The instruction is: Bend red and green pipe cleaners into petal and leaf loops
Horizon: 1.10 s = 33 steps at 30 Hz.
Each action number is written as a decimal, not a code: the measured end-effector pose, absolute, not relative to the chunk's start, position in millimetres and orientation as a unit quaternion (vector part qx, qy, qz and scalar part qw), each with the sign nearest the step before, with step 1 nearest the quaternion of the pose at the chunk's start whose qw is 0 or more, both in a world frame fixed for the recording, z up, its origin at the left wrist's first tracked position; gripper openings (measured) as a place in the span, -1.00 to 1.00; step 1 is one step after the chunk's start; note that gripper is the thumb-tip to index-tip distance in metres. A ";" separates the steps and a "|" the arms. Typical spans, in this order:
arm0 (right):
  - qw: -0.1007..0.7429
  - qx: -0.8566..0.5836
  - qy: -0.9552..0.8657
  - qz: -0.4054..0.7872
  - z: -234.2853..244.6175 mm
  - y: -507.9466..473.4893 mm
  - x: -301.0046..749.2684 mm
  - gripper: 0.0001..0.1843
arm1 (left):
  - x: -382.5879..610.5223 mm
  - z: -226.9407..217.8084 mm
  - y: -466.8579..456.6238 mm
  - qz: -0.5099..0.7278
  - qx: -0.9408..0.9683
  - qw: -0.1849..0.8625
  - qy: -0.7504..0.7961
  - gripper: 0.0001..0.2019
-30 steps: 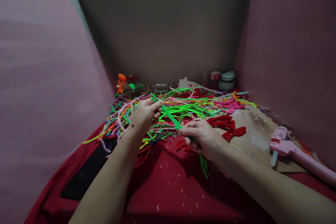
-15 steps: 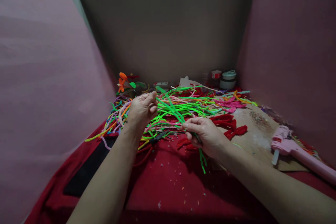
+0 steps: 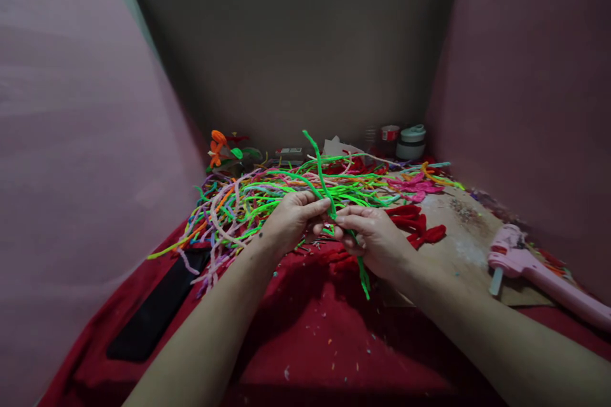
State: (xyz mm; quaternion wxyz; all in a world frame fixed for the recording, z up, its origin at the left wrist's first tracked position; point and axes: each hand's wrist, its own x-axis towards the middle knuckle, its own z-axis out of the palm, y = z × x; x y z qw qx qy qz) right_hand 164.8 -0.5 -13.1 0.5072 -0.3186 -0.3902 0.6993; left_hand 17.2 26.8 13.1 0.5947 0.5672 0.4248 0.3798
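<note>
Green pipe cleaners (image 3: 321,165) cross in front of me, their upper ends standing free and their lower ends hanging beneath my right hand. My left hand (image 3: 300,217) pinches them near the crossing. Close beside it, my right hand (image 3: 367,232) grips the same green stems just below, its fingers closed. The fingertips of both hands almost meet. Behind them spreads a tangled heap of coloured pipe cleaners (image 3: 258,194). Red looped pipe-cleaner pieces (image 3: 410,222) lie to the right of my right hand.
A pink glue gun (image 3: 520,261) rests on a brown board (image 3: 458,267) at the right. On the red cloth (image 3: 305,343) lie scraps and a black flat object (image 3: 157,311). An orange flower (image 3: 217,145) and a lidded container (image 3: 411,142) stand at the back.
My left hand has come right and down from the upper part of the pipe cleaners to beside my right hand. Their upper ends now stick up freely.
</note>
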 end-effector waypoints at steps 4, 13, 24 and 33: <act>0.511 -0.327 -0.384 0.696 -11.4 -1.1 164.5 -0.86 | 18.0 12.9 26.5 0.385 0.574 0.594 0.412 -0.74; 0.489 -0.308 -0.402 0.710 -16.5 1.4 165.6 -0.84 | 20.8 11.7 23.0 0.407 0.590 0.549 0.431 -0.76; 0.368 -0.355 -0.451 0.731 -24.9 2.3 163.3 -0.85 | 10.2 12.5 39.4 0.488 0.519 0.566 0.414 -0.80; 0.365 -0.396 -0.564 0.626 -18.1 -6.6 156.9 -0.83 | 3.5 9.5 51.3 0.559 0.496 0.501 0.437 -0.80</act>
